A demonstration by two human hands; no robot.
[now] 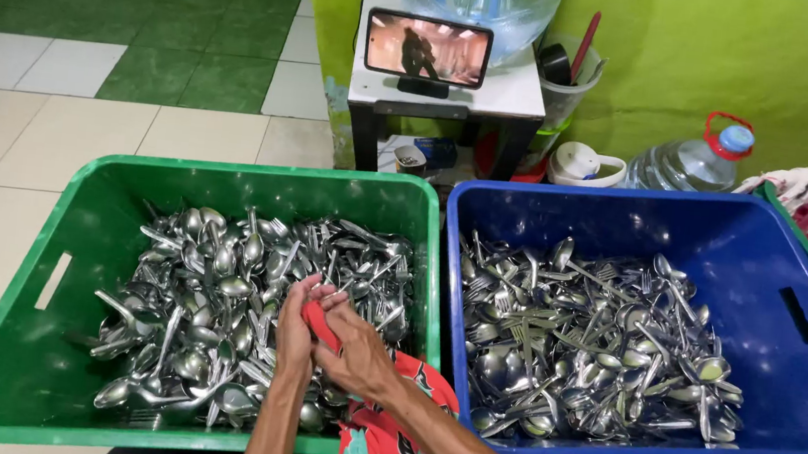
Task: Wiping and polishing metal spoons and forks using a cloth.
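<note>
At lower centre of the frame, the left hand [294, 334] and right hand [354, 352] clamp together on a red cloth [318, 323]. They hover over the green crate [74, 222] of cutlery [219, 278]; a blue crate [786, 397] sits at right.

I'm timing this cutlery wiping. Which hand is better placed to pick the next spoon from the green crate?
Probably the left hand: it sits over the spoons in the green crate, while the right hand grips the red cloth nearer the crate's right wall.

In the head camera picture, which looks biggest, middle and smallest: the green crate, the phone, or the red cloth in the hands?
1. Green crate, by far the largest.
2. Red cloth.
3. Phone, though it stands farther off, so it looks smaller than it is.
</note>
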